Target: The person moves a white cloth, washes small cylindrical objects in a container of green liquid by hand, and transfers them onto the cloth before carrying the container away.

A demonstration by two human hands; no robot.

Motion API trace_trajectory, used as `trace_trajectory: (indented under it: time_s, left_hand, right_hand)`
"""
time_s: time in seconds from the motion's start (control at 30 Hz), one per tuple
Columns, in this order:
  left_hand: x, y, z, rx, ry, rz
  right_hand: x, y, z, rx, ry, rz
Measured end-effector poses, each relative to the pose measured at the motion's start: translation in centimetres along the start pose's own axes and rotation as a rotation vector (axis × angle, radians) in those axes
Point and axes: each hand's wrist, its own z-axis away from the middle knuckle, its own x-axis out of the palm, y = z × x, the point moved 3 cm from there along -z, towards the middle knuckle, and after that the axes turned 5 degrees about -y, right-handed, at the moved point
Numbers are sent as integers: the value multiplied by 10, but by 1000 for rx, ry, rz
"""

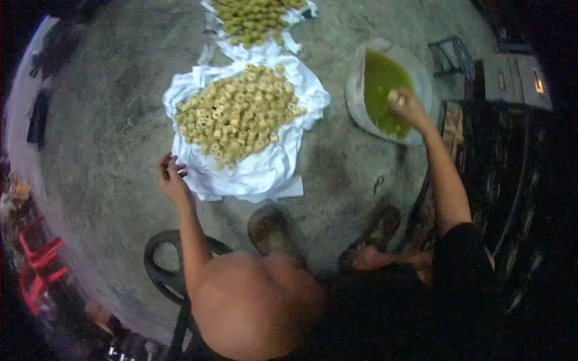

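Observation:
My right hand (pixel 407 107) is closed on a small pale piece over a tub (pixel 355 90) of green liquid (pixel 379 78). To the left, many short pale yellow pieces (pixel 241 111), several with holes, lie heaped on a crumpled white cloth (pixel 259 177) on the floor. By the cloth's lower left edge is my left hand (pixel 173 171), its fingers apart and slightly bent, holding nothing.
Greener round pieces (pixel 256 21) lie on another white cloth (pixel 293 42) at the top. A dark metal frame (pixel 451 57) and a pale box (pixel 512 78) stand at the right. Red plastic (pixel 42 262) shows at the far left. My feet are below the cloth.

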Motion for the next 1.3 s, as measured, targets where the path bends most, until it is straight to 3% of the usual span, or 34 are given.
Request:
trace_trajectory:
  time_s: [0.03,0.1,0.13,0.27,0.33,0.4,0.47,0.67,0.77,0.83,0.9,1.07,1.1,1.17,1.23,1.3]
  left_hand:
    - [-1,-1,0,-20,-1,30]
    - [-3,-12,-2,-33,0,25]
    - [-1,-9,-4,-24,22,37]
    - [2,4,8,16,-33,-23]
    - [5,12,13,11,-16,-33]
    - [8,4,9,-2,-41,-37]
    - [7,1,10,0,-73,-68]
    - [-16,3,11,-3,-47,-78]
    - [-20,-12,7,0,-51,-68]
    - [-23,-11,11,3,-31,-83]
    - [-20,-1,13,-7,-53,-132]
    - [-6,9,13,-2,-54,25]
    - [-4,12,8,-35,-30,13]
    - [2,8,-3,-9,-23,11]
    - [-5,20,20,-4,-57,-20]
    - [-15,5,18,-28,-26,0]
  right_hand:
    - [-18,-11,8,40,141,-4]
    - [-9,39,10,21,115,9]
    - [-13,35,5,-18,110,20]
    - [-22,-30,23,243,58,-628]
    - [7,3,3,129,-144,-740]
    - [12,-31,14,282,-169,-916]
    - [28,-12,5,161,-325,-1398]
    - [7,-74,36,115,-259,-1634]
    - [-12,-67,5,-145,-249,-1527]
    - [-55,-99,11,-156,106,-1175]
    - [-87,-133,22,-375,567,-484]
    - [-48,-37,-3,293,55,-88]
    - [-47,-34,13,360,103,-207]
    - [-37,-48,9,388,160,-410]
    - [-6,-121,32,80,247,-677]
    - [44,-178,47,-93,59,-352]
